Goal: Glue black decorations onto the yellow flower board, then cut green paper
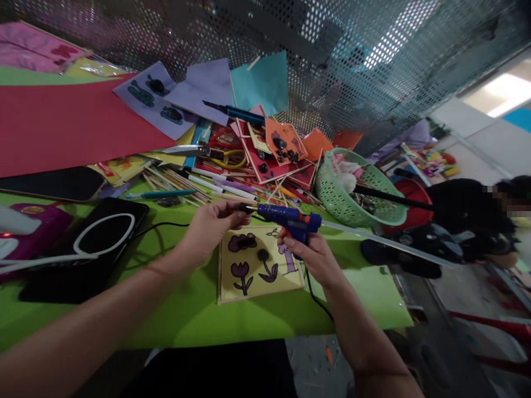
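My right hand (307, 251) is wrapped round the grip of a blue glue gun (286, 216), whose nozzle points left. A long translucent glue stick (373, 239) runs out of its back. My left hand (211, 226) pinches a small dark piece (246, 208) right at the nozzle tip. Below both hands a pale yellow card (257, 284) with a thin wooden border lies on the green tabletop. It bears dark purple flower, cloud and tree shapes; my right hand covers part of its upper right.
Behind the card are scattered sticks, pens, scissors (228, 157) and coloured cards. A green basket (352, 204) stands at the right. A black tablet (99, 243) with a white cable, a phone (53, 183) and red paper (74, 121) lie left. A person in black (460, 213) is at the far right.
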Demonstrator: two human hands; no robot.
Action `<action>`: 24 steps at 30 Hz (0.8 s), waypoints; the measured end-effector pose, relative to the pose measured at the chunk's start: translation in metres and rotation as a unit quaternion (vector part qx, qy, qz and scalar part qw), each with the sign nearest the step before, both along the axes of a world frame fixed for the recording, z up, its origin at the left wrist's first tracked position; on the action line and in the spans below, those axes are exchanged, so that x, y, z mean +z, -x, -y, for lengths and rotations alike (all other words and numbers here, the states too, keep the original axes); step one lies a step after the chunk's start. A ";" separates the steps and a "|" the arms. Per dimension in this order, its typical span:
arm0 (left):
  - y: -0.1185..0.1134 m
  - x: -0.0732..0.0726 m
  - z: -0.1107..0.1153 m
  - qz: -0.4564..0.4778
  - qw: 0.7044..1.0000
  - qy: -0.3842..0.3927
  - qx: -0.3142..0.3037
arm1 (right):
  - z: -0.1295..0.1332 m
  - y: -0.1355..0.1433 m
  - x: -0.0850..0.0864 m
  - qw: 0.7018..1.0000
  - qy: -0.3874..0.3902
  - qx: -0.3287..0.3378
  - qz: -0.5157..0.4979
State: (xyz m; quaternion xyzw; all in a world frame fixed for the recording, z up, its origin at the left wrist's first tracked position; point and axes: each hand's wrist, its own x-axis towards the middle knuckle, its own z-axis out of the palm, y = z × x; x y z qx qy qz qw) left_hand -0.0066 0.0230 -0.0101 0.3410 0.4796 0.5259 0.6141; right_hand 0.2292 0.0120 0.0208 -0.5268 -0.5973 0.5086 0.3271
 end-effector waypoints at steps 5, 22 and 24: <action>0.000 -0.001 0.001 0.001 1.000 -0.011 0.001 | 0.002 0.003 -0.001 1.000 -0.015 0.002 0.011; 0.000 -0.001 0.000 0.007 1.000 -0.018 -0.002 | 0.001 -0.001 -0.007 0.996 -0.056 0.022 0.062; 0.000 0.000 0.000 0.006 1.000 -0.015 -0.002 | 0.001 0.000 -0.007 0.996 -0.060 0.026 0.067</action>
